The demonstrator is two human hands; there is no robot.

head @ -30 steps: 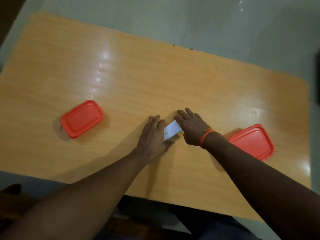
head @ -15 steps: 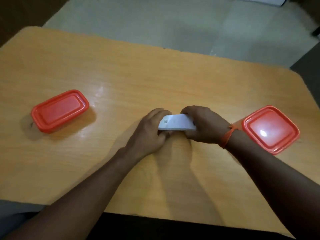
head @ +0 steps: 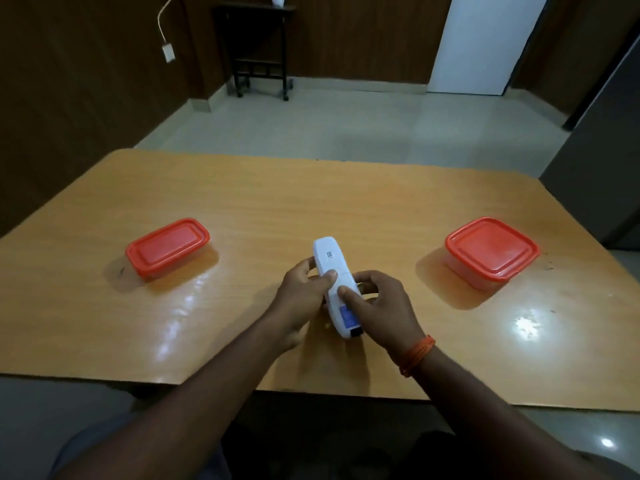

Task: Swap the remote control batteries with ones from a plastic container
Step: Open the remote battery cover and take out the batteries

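A white remote control point(head: 333, 271) is held back side up above the middle of the wooden table point(head: 311, 209), with a small code sticker near its far end and a blue label near me. My left hand point(head: 302, 296) grips its left side, thumb on the back. My right hand point(head: 379, 306) holds its right side, thumb pressed on the back cover. A plastic container with a red lid point(head: 168, 247) stands to the left. A second, squarer container with a red lid point(head: 491, 251) stands to the right. Both lids are shut, so their contents are hidden.
The table's near edge runs just below my forearms. Beyond the far edge lie a tiled floor, a dark small stand point(head: 258, 50) against the wall and a white door point(head: 485, 43). A grey cabinet point(head: 602, 150) stands at the right.
The remote has been lifted off the table and turned from crosswise to pointing away from me, both hands now gripping it. The head camera has tilted up, showing the room.
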